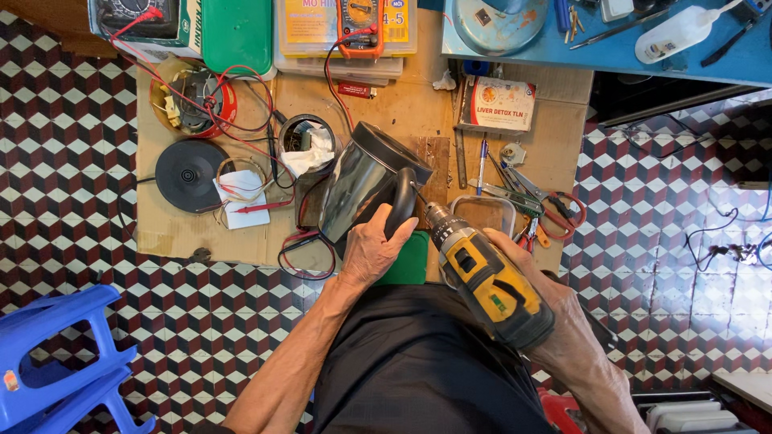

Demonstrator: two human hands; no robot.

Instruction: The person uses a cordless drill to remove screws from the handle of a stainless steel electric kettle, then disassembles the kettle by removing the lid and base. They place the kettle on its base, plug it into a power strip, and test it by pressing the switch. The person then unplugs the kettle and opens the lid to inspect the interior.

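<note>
My left hand grips the black handle of a shiny steel electric kettle, which lies tilted on the cardboard mat. My right hand holds a yellow and black cordless drill. The drill's bit touches the upper part of the kettle's handle. A green block lies under my left hand.
A cardboard mat covers the tiled floor. On it lie a black kettle base, a red round part with wires, a multimeter, a clear plastic box, pliers and scissors. A blue stool stands at lower left.
</note>
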